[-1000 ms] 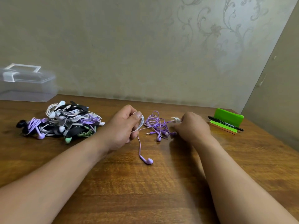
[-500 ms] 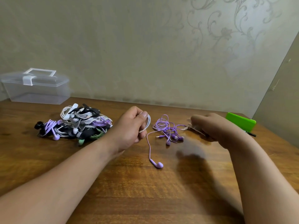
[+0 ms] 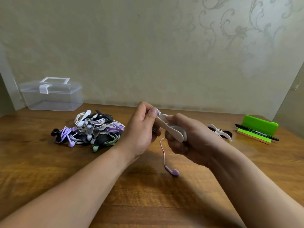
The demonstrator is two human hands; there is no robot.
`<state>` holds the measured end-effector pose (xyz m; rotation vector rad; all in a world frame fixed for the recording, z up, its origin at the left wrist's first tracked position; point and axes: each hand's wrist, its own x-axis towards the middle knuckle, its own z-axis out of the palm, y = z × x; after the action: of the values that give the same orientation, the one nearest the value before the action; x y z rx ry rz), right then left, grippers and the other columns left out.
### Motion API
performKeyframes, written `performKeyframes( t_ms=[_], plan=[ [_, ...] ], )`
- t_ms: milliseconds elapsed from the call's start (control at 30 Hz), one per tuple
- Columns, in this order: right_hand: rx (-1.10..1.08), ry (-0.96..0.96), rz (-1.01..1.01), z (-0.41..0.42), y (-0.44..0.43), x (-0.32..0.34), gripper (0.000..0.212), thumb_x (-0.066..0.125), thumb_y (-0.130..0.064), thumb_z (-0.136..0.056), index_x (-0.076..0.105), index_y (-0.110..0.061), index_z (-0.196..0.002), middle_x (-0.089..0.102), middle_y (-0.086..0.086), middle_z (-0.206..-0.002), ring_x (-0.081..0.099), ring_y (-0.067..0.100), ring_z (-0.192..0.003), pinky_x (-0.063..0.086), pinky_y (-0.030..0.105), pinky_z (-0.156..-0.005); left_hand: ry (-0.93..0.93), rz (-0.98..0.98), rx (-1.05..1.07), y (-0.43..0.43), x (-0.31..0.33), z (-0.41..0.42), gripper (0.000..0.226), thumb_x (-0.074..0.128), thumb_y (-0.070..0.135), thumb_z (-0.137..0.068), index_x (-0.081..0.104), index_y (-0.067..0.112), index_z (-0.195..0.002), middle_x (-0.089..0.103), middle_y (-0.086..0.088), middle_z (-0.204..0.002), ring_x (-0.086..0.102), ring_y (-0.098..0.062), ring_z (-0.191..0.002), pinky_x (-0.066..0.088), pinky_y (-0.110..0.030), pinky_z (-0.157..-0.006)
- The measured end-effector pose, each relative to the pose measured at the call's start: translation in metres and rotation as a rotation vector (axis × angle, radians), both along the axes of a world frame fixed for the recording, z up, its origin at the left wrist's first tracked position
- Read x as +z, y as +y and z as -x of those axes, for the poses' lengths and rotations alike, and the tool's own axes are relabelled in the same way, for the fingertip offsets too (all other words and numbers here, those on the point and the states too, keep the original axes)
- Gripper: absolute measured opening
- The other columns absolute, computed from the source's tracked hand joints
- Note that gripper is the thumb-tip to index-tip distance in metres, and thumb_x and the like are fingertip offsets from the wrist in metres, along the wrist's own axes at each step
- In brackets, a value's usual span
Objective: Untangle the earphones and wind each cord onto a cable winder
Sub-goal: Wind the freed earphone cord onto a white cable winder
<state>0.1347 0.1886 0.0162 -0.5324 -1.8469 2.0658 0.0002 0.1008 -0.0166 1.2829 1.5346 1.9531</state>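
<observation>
The right hand (image 3: 189,140) is shown clamped on a white winder (image 3: 172,131), the fingers curled under it and the thumb laid over its upper part. The left hand (image 3: 139,130) is closed as well: its thumb is pressed beside the winder's upper tip, and a gathered loop of cord (image 3: 163,150) appears to be held in the curled fingers, though most of that loop is hidden by the hand. The two hands are held together above the table (image 3: 148,195), touching or very nearly so at the winder. The winder's long axis is seen to run from upper left, at the left thumb, down to the lower right, into the right palm — the gathered cord therefore lies just left of the winder's free end, with the left hand the nearer to it. From the gap between the hands a single purple strand is let down toward the person, ending in an earbud (image 3: 174,171) that rests on the table. The next move is judged to turn on this layout — the strand must be laid across the winder's narrow middle, not along its length. Farther out are noted a pile of wound earphones (image 3: 93,127) to the left, a clear box (image 3: 52,97) behind it, a spare winder (image 3: 219,131) to the right, and a green stand (image 3: 259,125) with a pen (image 3: 256,132).
</observation>
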Motion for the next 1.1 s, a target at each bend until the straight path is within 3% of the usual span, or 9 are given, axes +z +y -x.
performKeyframes(
  t_ms=[267,400,633,733,833,900,967,1033,1100],
  plan=[
    [-0.078,0.011,0.064,-0.001,0.003,0.002,0.020,0.051,-0.026,-0.104,0.057,-0.009,-0.094,0.047,0.006,-0.063,0.033,0.011,-0.044,0.021,0.021,-0.045,0.211,-0.018,0.066,0.003,-0.002,0.001,0.018,0.041,0.025,-0.112,0.046,0.011,-0.100,0.056,-0.012,-0.069,0.057,-0.029,-0.061,0.044,-0.037,-0.049],
    [-0.066,-0.006,0.024,-0.002,0.006,0.003,0.022,0.051,-0.025,-0.104,0.057,-0.008,-0.091,0.047,0.006,-0.064,0.033,0.011,-0.044,0.018,0.024,-0.047,0.288,-0.030,0.030,0.002,-0.002,-0.003,0.018,0.042,0.026,-0.112,0.047,0.022,-0.095,0.055,-0.006,-0.063,0.055,-0.044,-0.061,0.044,-0.038,-0.048],
    [-0.128,0.020,-0.233,-0.003,-0.002,0.000,0.040,0.041,-0.026,-0.106,0.056,-0.008,-0.074,0.051,0.006,-0.056,0.036,0.014,-0.043,0.023,0.029,-0.049,0.322,-0.049,0.036,0.003,-0.004,-0.013,0.014,0.044,0.029,-0.110,0.048,0.020,-0.100,0.057,-0.002,-0.065,0.059,-0.028,-0.059,0.046,-0.037,-0.047],
    [-0.281,0.015,-0.359,0.004,-0.007,-0.007,0.039,0.037,-0.029,-0.106,0.060,-0.008,-0.082,0.061,0.017,-0.075,0.045,0.016,-0.050,0.029,0.027,-0.046,0.338,-0.035,0.051,0.005,-0.006,-0.017,0.014,0.045,0.030,-0.110,0.048,0.023,-0.099,0.055,0.001,-0.062,0.055,-0.022,-0.054,0.044,-0.034,-0.046],
    [-0.419,0.016,-0.421,0.008,-0.007,-0.011,0.034,0.035,-0.035,-0.110,0.061,-0.017,-0.096,0.059,0.018,-0.105,0.054,0.022,-0.069,0.040,0.024,-0.044,0.117,0.002,-0.054,0.009,-0.006,-0.022,0.020,0.045,0.027,-0.110,0.049,0.025,-0.091,0.045,0.003,-0.059,0.042,-0.013,-0.051,0.037,-0.024,-0.049],
    [-0.394,0.053,-0.496,0.005,-0.002,-0.012,0.031,0.033,-0.033,-0.111,0.061,-0.020,-0.105,0.059,0.011,-0.106,0.056,0.020,-0.074,0.047,0.025,-0.051,-0.119,0.043,-0.104,0.009,-0.004,-0.022,0.022,0.045,0.023,-0.111,0.050,0.022,-0.090,0.044,0.001,-0.061,0.038,-0.011,-0.051,0.034,-0.020,-0.046],
    [-0.311,0.074,-0.613,0.001,0.007,-0.014,0.025,0.039,-0.028,-0.107,0.063,-0.025,-0.112,0.060,0.005,-0.101,0.059,0.016,-0.082,0.051,0.032,-0.068,-0.298,0.066,-0.148,0.006,0.001,-0.017,0.019,0.045,0.015,-0.109,0.050,0.020,-0.092,0.043,0.000,-0.062,0.035,-0.010,-0.047,0.023,-0.016,-0.040],
    [-0.213,0.037,-0.747,-0.002,0.014,-0.015,0.030,0.051,-0.030,-0.093,0.065,-0.035,-0.119,0.062,-0.002,-0.115,0.061,0.011,-0.104,0.052,0.034,-0.088,-0.501,0.048,-0.241,0.003,0.006,-0.006,0.013,0.046,0.008,-0.103,0.052,0.016,-0.095,0.037,0.001,-0.065,0.032,-0.009,-0.045,0.017,-0.016,-0.036],
    [-0.114,0.067,-0.809,-0.002,0.016,-0.016,0.040,0.060,-0.032,-0.090,0.062,-0.042,-0.129,0.060,-0.006,-0.131,0.063,0.008,-0.118,0.053,0.037,-0.100,-0.649,0.055,-0.308,0.001,0.009,0.003,0.016,0.048,0.009,-0.099,0.056,0.013,-0.086,0.033,0.003,-0.067,0.032,-0.006,-0.043,0.017,-0.015,-0.034]
  ],
)
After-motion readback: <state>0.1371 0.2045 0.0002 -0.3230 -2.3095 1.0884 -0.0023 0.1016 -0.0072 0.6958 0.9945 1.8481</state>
